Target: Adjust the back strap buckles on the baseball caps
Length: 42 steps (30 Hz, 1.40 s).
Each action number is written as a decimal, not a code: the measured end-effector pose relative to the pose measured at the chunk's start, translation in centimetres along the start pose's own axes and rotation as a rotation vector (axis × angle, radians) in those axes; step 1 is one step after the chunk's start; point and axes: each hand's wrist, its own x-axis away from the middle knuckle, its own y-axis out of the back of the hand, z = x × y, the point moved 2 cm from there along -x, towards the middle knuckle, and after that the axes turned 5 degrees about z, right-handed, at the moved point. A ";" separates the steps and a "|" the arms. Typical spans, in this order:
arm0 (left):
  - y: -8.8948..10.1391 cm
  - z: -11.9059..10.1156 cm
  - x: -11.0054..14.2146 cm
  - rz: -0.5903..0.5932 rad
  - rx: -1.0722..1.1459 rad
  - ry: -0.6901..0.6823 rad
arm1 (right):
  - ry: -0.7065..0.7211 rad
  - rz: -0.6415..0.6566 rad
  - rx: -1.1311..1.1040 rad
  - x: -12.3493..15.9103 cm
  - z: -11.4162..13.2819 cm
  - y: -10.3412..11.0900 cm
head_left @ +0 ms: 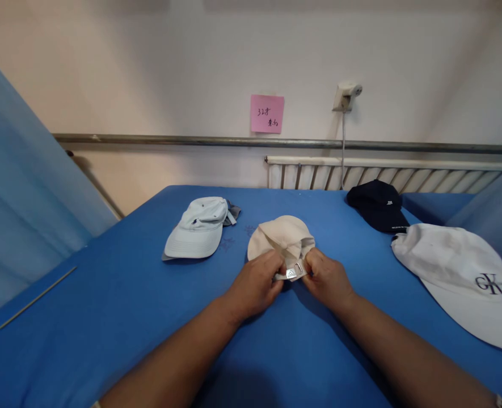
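A beige baseball cap [281, 231] lies on the blue-covered table, its back opening facing me. Across that opening runs its adjuster strap with a metal buckle [291, 273]. My left hand [257, 283] is closed on the strap to the left of the buckle. On the buckle's other side, my right hand [328, 281] pinches the strap end and cap edge. The fingertips partly hide what lies under them. The front of the cap is turned away from me.
A pale blue cap [197, 229] lies at left, over something grey. At right are a black cap [376, 204] and a white cap [455, 260]. A thin stick [38, 297] lies far left. Behind the blue table [118, 300] are a rail [182, 140] and a radiator [310, 173].
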 end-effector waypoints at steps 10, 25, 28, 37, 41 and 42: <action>-0.2 -0.8 -0.1 0.000 0.085 -0.027 | 0.070 -0.044 -0.077 0.2 0.0 0.1; -0.9 -0.5 -0.3 -0.105 0.069 0.073 | 0.157 -0.011 0.012 0.2 1.0 0.0; -1.0 -0.3 -0.4 -0.123 0.087 0.124 | 0.180 -0.012 0.024 0.2 1.2 0.1; -0.8 0.0 -0.6 -0.058 0.238 0.132 | 0.172 -0.064 -0.085 0.3 0.6 0.3; -0.8 0.0 -0.6 -0.053 0.235 0.135 | 0.165 -0.065 -0.099 0.3 0.5 0.2; -0.8 0.0 -0.5 -0.053 0.210 0.132 | 0.166 -0.059 -0.096 0.3 0.6 0.2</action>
